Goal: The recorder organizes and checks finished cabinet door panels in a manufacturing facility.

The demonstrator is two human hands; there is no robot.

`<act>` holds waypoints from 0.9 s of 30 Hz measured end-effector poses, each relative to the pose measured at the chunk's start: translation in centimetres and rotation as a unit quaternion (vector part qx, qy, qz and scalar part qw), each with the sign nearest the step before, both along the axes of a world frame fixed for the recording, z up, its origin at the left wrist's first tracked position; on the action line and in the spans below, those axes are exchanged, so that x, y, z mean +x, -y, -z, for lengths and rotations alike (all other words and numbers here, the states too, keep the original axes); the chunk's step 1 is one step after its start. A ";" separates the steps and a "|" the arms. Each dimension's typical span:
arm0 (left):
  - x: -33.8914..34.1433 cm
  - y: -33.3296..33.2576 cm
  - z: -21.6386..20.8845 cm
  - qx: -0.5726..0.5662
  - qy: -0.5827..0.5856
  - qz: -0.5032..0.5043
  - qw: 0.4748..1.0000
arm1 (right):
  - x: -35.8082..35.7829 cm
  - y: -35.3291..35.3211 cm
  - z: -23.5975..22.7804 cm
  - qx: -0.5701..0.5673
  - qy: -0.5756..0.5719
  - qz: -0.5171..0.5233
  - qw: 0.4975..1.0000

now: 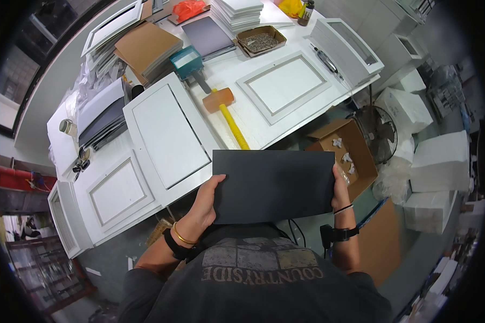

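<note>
Held flat between both hands just above the chest, a black rectangular panel [273,185] is seen in front of the near edge of the white workbench [256,116]. Its left edge is gripped by the left hand [203,207], thumb laid on top and fingers hidden underneath; a gold bangle [181,236] and a dark band are worn at that wrist. Its right edge is clasped by the right hand [340,189], fingers curled around the border, with a black watch [344,234] on the wrist.

Beyond the panel, a large white cabinet door [167,137] is laid at the bench's near edge, a smaller framed door [117,192] to its left. A mallet with a yellow handle and orange head [226,114] is lying beside it, pointing toward the near edge. Farther on, another white framed door [283,86] is placed mid-bench. A teal box [187,61] and a tray of screws [261,41] are set toward the far edge. An open cardboard box [346,153] is standing on the floor off the bench's right side.
</note>
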State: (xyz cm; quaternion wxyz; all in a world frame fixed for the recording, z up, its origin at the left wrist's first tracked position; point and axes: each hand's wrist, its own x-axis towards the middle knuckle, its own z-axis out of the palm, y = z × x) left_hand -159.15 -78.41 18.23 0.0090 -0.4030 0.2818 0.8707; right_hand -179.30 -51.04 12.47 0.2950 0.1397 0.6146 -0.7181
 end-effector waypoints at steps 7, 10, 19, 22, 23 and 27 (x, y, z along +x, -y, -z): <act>-5.0 2.9 1.7 0.024 -0.035 -0.056 0.998 | -8.6 5.4 -0.8 0.037 -0.023 -0.064 0.997; -6.2 3.2 1.6 0.022 -0.023 -0.063 0.997 | -11.4 7.2 -1.9 0.017 0.029 -0.118 0.992; -8.0 4.3 0.5 0.062 -0.006 -0.173 0.983 | -18.2 15.0 -1.6 0.048 0.043 -0.250 0.966; -8.7 4.4 1.0 0.061 0.011 -0.215 0.975 | -20.5 18.0 -1.2 0.068 0.045 -0.281 0.956; -9.1 4.5 1.2 0.062 0.016 -0.221 0.973 | -21.6 19.2 -1.2 0.072 0.052 -0.307 0.948; -10.7 3.9 1.7 0.047 0.027 -0.292 0.955 | -25.1 23.3 -0.8 0.082 0.066 -0.390 0.915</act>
